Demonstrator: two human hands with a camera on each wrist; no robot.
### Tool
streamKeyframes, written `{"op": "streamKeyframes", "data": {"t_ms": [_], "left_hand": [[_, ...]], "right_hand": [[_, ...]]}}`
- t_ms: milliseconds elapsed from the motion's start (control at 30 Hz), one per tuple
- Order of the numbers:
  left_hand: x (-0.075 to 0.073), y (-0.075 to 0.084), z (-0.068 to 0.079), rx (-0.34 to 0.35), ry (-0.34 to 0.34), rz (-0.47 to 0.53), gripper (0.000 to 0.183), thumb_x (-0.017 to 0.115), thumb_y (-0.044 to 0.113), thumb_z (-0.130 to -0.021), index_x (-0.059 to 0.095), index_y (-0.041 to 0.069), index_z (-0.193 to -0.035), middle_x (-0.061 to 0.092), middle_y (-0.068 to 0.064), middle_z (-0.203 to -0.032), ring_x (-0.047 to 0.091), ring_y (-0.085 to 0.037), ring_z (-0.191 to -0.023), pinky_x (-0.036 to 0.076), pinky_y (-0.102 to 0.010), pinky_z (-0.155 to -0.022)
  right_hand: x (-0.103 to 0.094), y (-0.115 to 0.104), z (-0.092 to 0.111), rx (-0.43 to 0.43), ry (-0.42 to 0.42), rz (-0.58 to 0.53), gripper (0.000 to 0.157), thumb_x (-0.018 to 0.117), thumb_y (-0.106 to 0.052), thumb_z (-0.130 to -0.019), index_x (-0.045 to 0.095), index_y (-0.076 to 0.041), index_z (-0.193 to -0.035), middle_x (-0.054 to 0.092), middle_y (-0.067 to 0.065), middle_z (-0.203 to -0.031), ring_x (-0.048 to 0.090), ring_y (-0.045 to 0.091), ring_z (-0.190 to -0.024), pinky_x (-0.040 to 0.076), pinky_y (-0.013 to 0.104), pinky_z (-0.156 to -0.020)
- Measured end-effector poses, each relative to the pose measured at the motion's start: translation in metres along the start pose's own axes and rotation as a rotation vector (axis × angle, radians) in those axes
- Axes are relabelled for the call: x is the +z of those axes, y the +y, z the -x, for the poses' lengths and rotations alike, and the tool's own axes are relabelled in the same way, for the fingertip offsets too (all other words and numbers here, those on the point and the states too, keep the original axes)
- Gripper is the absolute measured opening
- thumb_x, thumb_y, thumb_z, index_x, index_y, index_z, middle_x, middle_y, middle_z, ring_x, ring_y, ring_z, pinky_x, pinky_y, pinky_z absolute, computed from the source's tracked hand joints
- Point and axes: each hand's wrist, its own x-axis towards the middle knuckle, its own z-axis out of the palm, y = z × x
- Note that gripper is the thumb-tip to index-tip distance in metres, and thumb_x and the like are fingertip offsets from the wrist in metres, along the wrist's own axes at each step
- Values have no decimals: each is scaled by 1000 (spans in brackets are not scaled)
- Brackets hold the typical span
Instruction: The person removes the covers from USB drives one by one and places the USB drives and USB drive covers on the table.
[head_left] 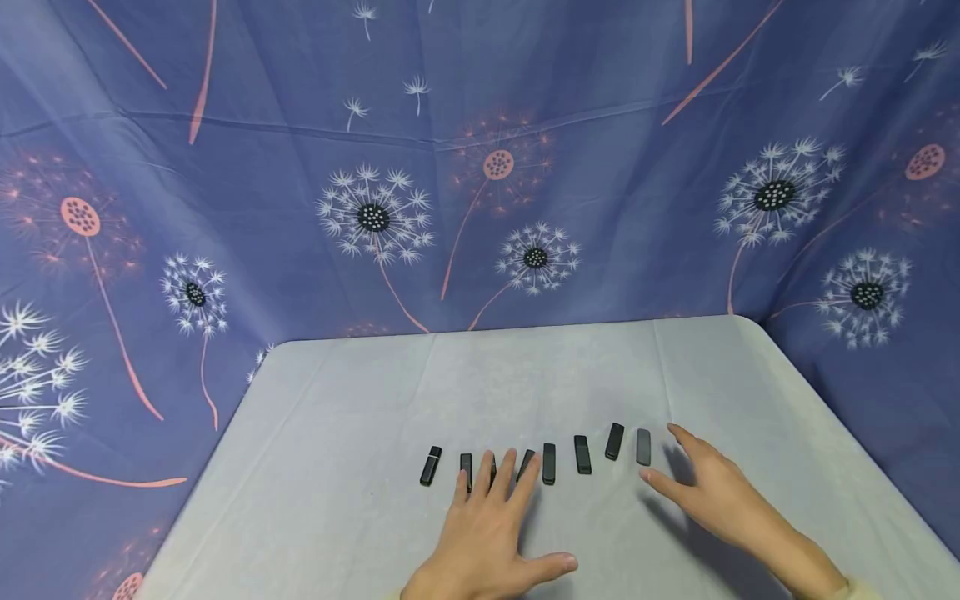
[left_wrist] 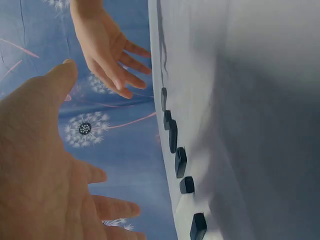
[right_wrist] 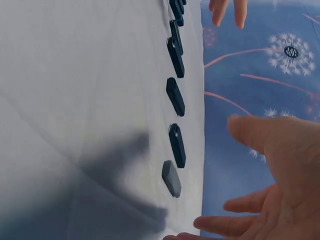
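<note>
Black sticks (head_left: 549, 464) partly behind left fingers (head_left: 503, 478), grey stick (head_left: 643, 447) near right fingers (head_left: 696, 448), both spread, empty

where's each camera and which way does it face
Head: on the head, facing forward and down over the table; left hand and right hand show.
Left wrist: worn there, looking across small sticks; both hands show.
Right wrist: worn there, looking along the sticks; right hand, left fingers show.
Both wrist views: sticks, patterned cloth.

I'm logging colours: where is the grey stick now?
In the head view, the grey stick lies right of centre, between the rightmost black stick and the right hand.
</note>
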Motion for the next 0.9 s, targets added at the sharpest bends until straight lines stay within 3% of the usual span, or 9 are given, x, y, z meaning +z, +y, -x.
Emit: {"op": "streamKeyframes", "data": {"t_ms": [200,433,533,767,900], "left_hand": [[5,8,-8,-14,-61,37,104,49,88,-84,9,39,-166,35,-13,-166,33,-46,-151,37,-75,-107],[13,17,-14,22,-68,-6,104,43,92,-83,15,35,-166,37,-11,-165,33,-44,-152,39,-70,-109],[15,20,-15,30,-74,-5,104,44,91,-84,16,34,-166,38,-10,-164,33,-43,-152,40,-70,-109],[17,25,-17,42,-75,-45,104,41,91,-84,19,31,-166,35,-13,-166,30,-44,-153,39,-71,-108],[17,29,-16,52,-49,-94,105,39,93,-84,19,30,-166,37,-13,-164,32,-43,-152,41,-70,-107]], "right_hand": [[-3,7,-15,56,-9,-33,86,68,-50,-97,44,18,-143,54,41,-137,65,53,-112,58,57,-83],[0,12,-28,90,4,-36,71,70,-40,-97,53,17,-135,66,36,-118,69,49,-104,59,53,-77],[3,14,-33,93,21,-30,60,71,-36,-96,60,15,-127,71,29,-107,71,39,-94,59,47,-72],[10,15,-42,95,72,-13,32,74,-29,-93,73,3,-96,70,7,-82,60,18,-71,47,34,-60],[16,16,-43,105,82,-8,30,75,-31,-93,68,-5,-78,64,1,-70,54,16,-63,43,32,-58]]}}
